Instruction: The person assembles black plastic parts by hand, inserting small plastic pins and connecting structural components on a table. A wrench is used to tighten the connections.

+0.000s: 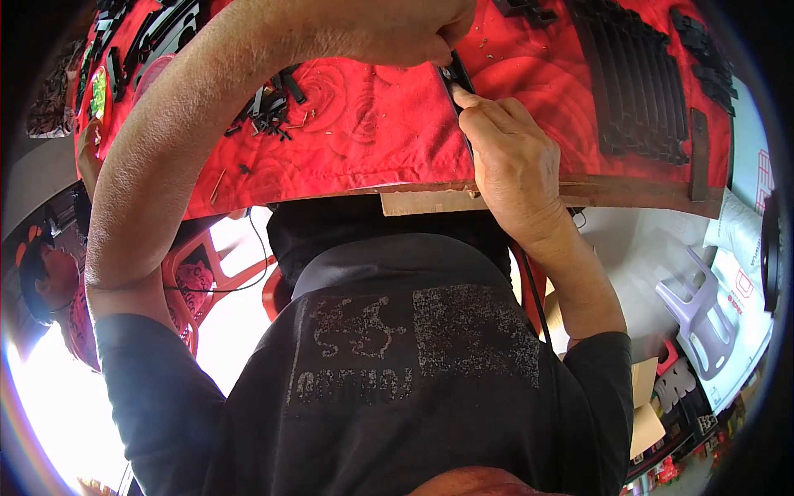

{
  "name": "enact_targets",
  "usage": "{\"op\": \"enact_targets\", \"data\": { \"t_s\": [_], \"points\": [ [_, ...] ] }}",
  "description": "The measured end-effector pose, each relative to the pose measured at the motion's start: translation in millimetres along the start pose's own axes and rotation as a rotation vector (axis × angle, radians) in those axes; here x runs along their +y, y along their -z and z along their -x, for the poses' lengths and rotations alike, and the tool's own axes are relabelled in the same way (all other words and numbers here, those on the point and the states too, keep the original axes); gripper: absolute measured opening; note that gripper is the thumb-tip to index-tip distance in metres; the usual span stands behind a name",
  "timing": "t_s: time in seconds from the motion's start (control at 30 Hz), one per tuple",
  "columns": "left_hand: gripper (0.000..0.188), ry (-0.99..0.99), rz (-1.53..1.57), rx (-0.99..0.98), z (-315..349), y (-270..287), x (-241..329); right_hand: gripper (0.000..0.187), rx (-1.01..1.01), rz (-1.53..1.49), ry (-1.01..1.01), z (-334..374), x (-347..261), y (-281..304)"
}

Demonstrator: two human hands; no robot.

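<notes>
A long narrow black strip (pixel 465 76) lies on the red cloth, running from the top middle toward the table's front edge. My right hand (pixel 514 153) is closed on its near part, with the index finger stretched along it. At the strip's far end, my left hand (pixel 405 33) is curled shut, the arm reaching across from the left. Its fingers are partly cut off by the upper edge, so what they hold is hidden. A small shiny spot shows on the strip between the two hands.
Left of the strip lies a pile of short black pieces (pixel 269 107). Long black strips (pixel 633 83) lie in a row at right, beside smaller black pieces (pixel 703 58). More black parts (pixel 165 33) are at far left. Another person (pixel 59 277) is at left; a grey-purple stool (pixel 703 318) is at right.
</notes>
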State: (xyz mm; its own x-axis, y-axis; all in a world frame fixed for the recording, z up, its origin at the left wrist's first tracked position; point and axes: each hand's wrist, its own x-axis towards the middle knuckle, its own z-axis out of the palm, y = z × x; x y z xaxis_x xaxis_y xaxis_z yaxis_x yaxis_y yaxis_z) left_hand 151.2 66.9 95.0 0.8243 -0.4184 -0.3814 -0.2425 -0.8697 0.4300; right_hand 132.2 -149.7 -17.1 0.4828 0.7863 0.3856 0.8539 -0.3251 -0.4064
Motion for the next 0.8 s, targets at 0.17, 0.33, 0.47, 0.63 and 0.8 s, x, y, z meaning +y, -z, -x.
{"op": "enact_targets", "data": {
  "t_s": [0.17, 0.33, 0.47, 0.63, 0.8],
  "points": [
    [0.02, 0.022, 0.009, -0.015, 2, 0, 2, 0.011, 0.006, -0.011, -0.001, 0, 0, -1],
    [0.02, 0.172, -0.043, -0.169, -4, 7, 12, 0.012, 0.017, 0.004, 0.01, 0, 0, 0],
    [0.02, 0.096, -0.059, -0.078, -2, 7, 13, 0.016, -0.039, -0.034, -0.036, -1, -3, 4],
    [0.021, 0.043, -0.02, -0.011, 3, 3, 7, 0.015, -0.044, -0.046, -0.034, -2, -3, 4],
    [0.021, 0.094, -0.085, -0.075, 2, 7, 13, 0.013, -0.008, -0.004, -0.006, 0, -1, 0]
  ]
}}
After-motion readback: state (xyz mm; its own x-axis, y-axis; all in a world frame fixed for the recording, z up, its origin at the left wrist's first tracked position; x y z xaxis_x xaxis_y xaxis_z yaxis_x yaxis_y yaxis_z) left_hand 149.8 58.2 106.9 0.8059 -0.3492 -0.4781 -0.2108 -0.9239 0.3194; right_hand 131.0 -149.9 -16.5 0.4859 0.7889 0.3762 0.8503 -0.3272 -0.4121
